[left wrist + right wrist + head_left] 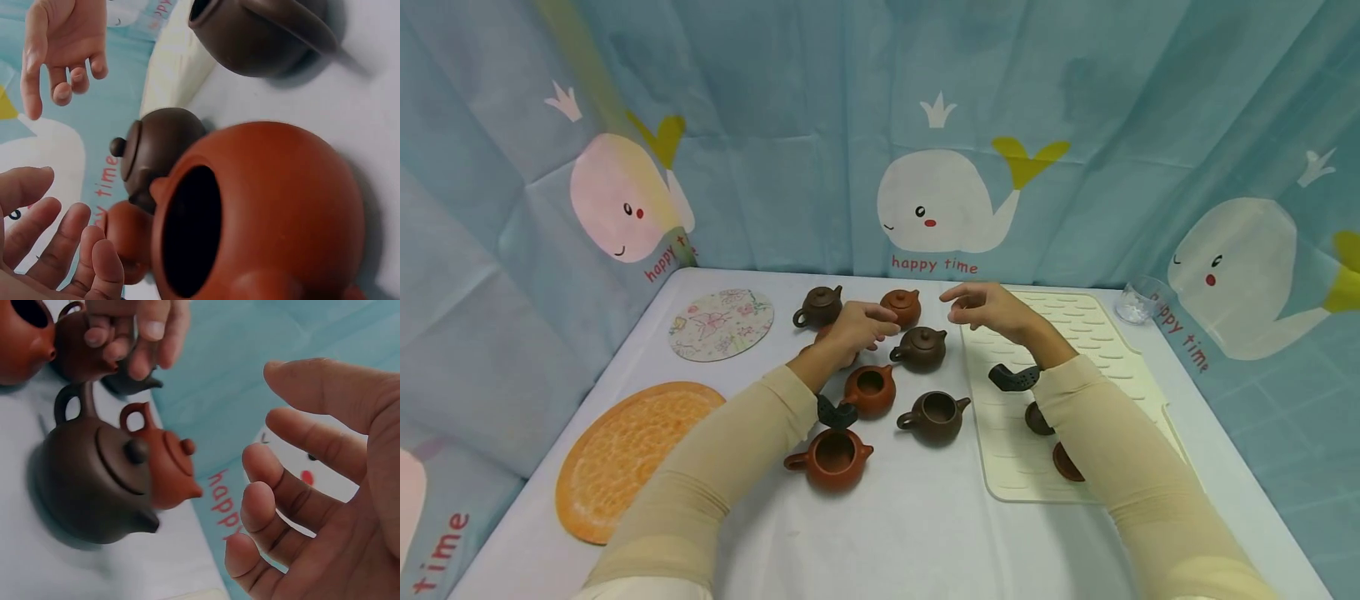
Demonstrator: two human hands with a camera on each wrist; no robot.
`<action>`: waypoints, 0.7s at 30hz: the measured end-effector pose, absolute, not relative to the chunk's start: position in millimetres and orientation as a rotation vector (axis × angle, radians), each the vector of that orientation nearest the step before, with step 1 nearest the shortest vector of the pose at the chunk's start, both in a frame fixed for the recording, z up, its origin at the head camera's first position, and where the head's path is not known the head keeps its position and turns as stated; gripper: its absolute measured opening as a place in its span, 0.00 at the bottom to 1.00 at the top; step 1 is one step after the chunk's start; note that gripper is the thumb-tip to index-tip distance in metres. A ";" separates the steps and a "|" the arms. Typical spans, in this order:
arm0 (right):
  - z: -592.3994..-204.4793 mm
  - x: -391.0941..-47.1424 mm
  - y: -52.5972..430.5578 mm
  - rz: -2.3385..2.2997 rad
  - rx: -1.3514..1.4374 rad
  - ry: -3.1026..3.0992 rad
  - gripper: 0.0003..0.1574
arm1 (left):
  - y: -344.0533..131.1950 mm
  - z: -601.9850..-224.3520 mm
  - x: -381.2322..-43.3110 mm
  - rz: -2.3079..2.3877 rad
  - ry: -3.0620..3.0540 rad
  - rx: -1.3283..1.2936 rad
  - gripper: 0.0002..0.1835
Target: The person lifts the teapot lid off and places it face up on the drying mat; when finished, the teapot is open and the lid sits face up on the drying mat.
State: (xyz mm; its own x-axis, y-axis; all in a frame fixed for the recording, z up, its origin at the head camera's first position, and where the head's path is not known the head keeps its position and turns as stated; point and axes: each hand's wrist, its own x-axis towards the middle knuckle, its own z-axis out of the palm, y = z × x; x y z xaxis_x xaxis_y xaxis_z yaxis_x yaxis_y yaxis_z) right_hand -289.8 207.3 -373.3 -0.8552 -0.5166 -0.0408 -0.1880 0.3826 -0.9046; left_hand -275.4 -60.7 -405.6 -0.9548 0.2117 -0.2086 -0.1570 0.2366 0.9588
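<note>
My left hand [859, 327] hovers over the teapots with its fingers loosely bent and nothing in them. Close by are a lidded red teapot [901, 308], a lidded dark brown teapot [924, 349] and another dark one [822, 307] at the back. Part of a further red teapot is hidden behind this hand. In the right wrist view my right hand [319, 469] has spread, relaxed fingers and holds nothing; it is in the air right of the lidded pair. Lidless teapots stand nearer me: a red one [871, 392], a dark one [938, 417] and a second red one [835, 461].
On the right lies a cream mat [1011, 479] with a dark lid [1038, 419] and a red lid [1064, 463], partly behind my sleeve. A clear glass bowl [1133, 308] sits at the back right. Leftward are a floral round mat [722, 325] and an orange-brown round mat [632, 450].
</note>
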 end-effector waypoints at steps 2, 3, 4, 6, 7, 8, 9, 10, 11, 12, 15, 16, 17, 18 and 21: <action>-378.2 -292.3 203.2 -1.452 -0.615 2.323 0.26 | -60.4 -408.4 -276.8 1.741 2.240 0.047 0.18; -380.7 -293.2 201.3 -1.452 -0.611 2.313 0.26 | -60.2 -409.8 -277.6 1.717 2.251 0.045 0.17; -384.0 -294.6 199.6 -1.450 -0.607 2.305 0.26 | -59.9 -411.1 -278.3 1.695 2.259 0.044 0.17; -389.7 -296.1 196.0 -1.446 -0.595 2.292 0.26 | -59.2 -413.3 -279.5 1.651 2.267 0.047 0.17; -392.5 -297.0 194.5 -1.447 -0.589 2.289 0.25 | -58.8 -414.3 -279.8 1.632 2.271 0.052 0.17; -395.6 -298.2 193.1 -1.448 -0.576 2.288 0.25 | -58.4 -415.1 -279.9 1.616 2.272 0.057 0.17; -398.6 -299.4 191.8 -1.446 -0.572 2.289 0.25 | -58.2 -416.0 -280.0 1.604 2.273 0.059 0.17; -401.5 -300.5 190.3 -1.439 -0.570 2.291 0.25 | -58.0 -416.8 -279.9 1.596 2.270 0.062 0.17; -403.7 -301.2 188.7 -1.432 -0.565 2.293 0.25 | -57.8 -417.7 -279.8 1.590 2.268 0.066 0.17; -406.1 -302.3 187.1 -1.419 -0.566 2.300 0.26 | -57.6 -418.4 -279.4 1.583 2.264 0.071 0.16; -411.8 -304.4 182.4 -1.381 -0.572 2.314 0.27 | -56.5 -420.7 -278.1 1.556 2.252 0.086 0.15; -413.1 -304.9 181.0 -1.370 -0.572 2.322 0.28 | -56.2 -421.4 -277.8 1.545 2.251 0.092 0.14; -414.2 -305.2 179.9 -1.361 -0.571 2.333 0.28 | -55.8 -422.0 -277.7 1.535 2.251 0.096 0.13; -415.2 -305.7 178.9 -1.354 -0.572 2.344 0.27 | -55.3 -422.6 -277.5 1.528 2.250 0.098 0.13; -416.8 -305.8 177.0 -1.338 -0.571 2.374 0.26 | -54.8 -423.9 -277.4 1.517 2.260 0.090 0.12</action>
